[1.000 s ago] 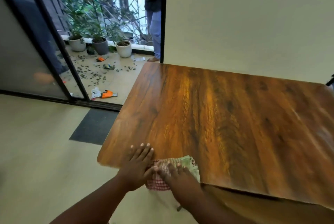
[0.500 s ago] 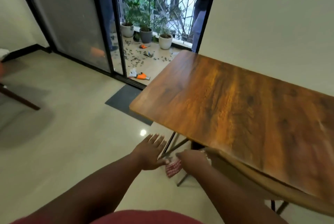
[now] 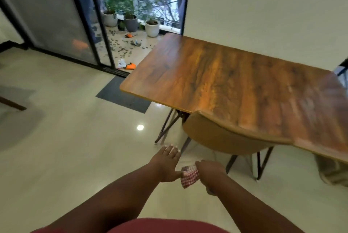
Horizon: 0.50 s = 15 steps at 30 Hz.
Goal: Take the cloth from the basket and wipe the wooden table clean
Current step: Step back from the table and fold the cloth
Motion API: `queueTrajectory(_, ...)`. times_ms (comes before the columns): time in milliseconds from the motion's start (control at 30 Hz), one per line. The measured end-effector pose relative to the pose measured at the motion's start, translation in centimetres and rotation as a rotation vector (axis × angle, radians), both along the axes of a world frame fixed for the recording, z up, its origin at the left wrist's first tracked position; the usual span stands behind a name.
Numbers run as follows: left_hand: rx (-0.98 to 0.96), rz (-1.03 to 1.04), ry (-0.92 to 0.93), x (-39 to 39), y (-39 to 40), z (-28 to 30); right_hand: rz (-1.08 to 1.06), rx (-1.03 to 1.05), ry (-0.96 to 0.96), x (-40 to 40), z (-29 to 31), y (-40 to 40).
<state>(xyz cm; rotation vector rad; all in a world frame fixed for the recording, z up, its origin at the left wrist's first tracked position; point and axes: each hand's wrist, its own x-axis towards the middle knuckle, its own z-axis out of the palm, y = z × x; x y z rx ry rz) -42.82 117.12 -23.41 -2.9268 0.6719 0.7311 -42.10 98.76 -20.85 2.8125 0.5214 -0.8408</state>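
The wooden table [image 3: 235, 84] shows a bare, glossy brown top with dark grain streaks, nothing lying on it; its far edge meets the pale wall; a tan chair [image 3: 222, 138] is tucked under its near edge, the backrest rising just over that edge; thin black metal legs [image 3: 166, 126] angle down below the table to the cream tiled floor [image 3: 75, 138]; a dark mat [image 3: 122, 95] lies flat on the floor just left of the table.

A tan chair [image 3: 222, 138] on black hairpin legs sits low at about five o'clock. A dark mat [image 3: 122, 94] lies before the sliding glass door [image 3: 56, 14] at ten o'clock. Beyond, three plant pots [image 3: 152, 27] stand at twelve among scattered bits, perhaps leaves, near an orange item [image 3: 130, 66].
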Motion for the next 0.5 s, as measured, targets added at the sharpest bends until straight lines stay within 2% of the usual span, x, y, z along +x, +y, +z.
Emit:
queueTrajectory(233,-0.009,-0.158,0.008,-1.5,-13.1,0.4,-0.214,0.004,-0.065,-5.5,-0.1,-12.4)
queueTrajectory(500,-0.023,-0.370,-0.011,-5.3,-33.0,0.4,-0.421,0.062,-0.055,-12.9,0.1,-30.3)
